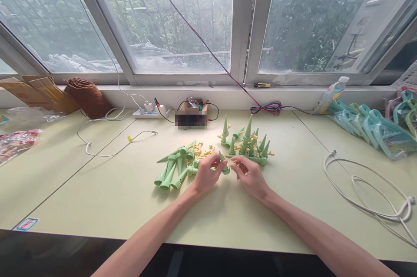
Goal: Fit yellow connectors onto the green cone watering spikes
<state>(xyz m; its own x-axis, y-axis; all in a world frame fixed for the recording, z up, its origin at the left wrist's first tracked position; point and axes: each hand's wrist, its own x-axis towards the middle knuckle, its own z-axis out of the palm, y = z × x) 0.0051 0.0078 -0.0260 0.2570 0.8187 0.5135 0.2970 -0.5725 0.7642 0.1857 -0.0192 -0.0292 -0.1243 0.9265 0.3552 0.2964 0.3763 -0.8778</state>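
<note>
Between finger and thumb, my left hand (210, 172) grips a small green cone piece (224, 165), its tip pointing up. Close on its right, my right hand (249, 173) is closed in a pinch around a small yellow part (232, 163), mostly hidden by the fingers. Green cones without visible yellow parts (169, 172) lie piled left of my hands. Loose yellow pieces (204, 151) lie just behind my left hand. Behind my right hand, several green cones with yellow parts attached (247, 140) stand or lie in a group.
The pale table (107, 199) holds a white power strip (150, 112) and a small box (193, 105) at the back. A coiled white cable (361, 209), a bottle (332, 94) and bagged teal hangers (374, 125) are at right. At left sit a brown bag (87, 97) and cardboard (42, 92).
</note>
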